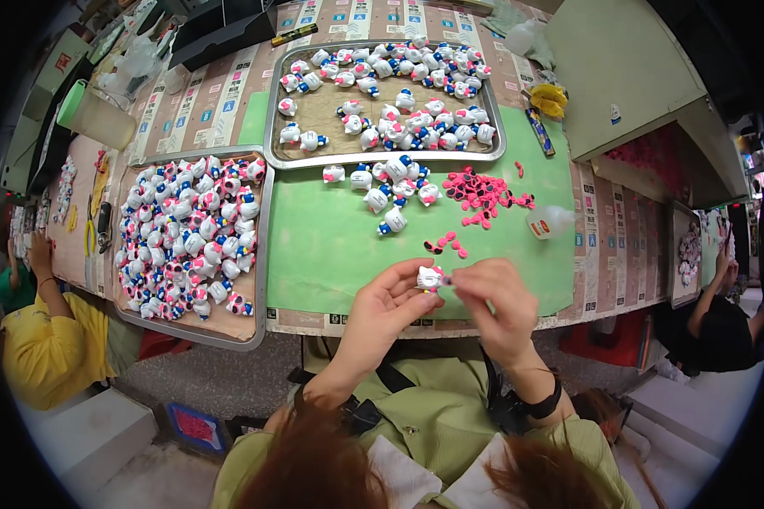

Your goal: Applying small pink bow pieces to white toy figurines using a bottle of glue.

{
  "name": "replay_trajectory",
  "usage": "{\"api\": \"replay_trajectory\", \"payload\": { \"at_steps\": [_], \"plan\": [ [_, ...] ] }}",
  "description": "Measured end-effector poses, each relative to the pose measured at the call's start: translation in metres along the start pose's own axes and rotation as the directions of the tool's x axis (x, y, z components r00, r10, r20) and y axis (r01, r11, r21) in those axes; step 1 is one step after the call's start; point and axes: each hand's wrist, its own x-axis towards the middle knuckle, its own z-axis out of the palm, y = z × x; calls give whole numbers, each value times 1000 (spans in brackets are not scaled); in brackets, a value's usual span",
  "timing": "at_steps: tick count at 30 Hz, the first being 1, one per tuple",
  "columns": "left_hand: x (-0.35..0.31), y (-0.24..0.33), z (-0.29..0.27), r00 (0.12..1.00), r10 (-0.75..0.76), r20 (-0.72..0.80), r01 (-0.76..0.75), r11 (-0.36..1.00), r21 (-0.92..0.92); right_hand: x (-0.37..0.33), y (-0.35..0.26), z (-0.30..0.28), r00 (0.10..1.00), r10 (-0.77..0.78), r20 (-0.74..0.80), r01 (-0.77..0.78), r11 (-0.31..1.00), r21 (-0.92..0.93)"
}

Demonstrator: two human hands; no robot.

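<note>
In my left hand (380, 307) is a small white cat-like figurine (429, 277) with pink on it, gripped between thumb and fingers above the near edge of the green mat (323, 254). My right hand (501, 305) is closed in a pinch close to the figurine's right side. A tiny dark piece (448, 280) shows at its fingertips, too small to name. Just beyond my hands lie a few pink and black pieces (446, 244), with a bigger heap of pink pieces (480, 193) farther off. Several loose figurines (392, 222) rest on the mat to the left of that heap.
A metal tray (261, 280) full of pink-glassed figurines stands at left; another tray (273, 127) of figurines lies at the back. A small white bottle (552, 222) is at the mat's right edge, near a grey cabinet (620, 76). People sit at both sides.
</note>
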Motion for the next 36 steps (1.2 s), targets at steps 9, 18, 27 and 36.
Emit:
{"api": "replay_trajectory", "payload": {
  "at_steps": [9,18,27,36],
  "plan": [
    [-1,-1,0,999,49,12,-49,999,16,-2,1,5,987,-123,100,135,983,-127],
    [-6,2,6,979,203,28,-204,954,219,-9,-3,5,916,368,162,-393,735,552],
    [-11,4,6,925,369,94,-371,819,438,-12,-7,4,947,303,110,-313,786,533],
    [-12,5,10,861,480,166,-492,708,507,-19,-4,6,943,314,108,-315,744,589]
  ]
}}
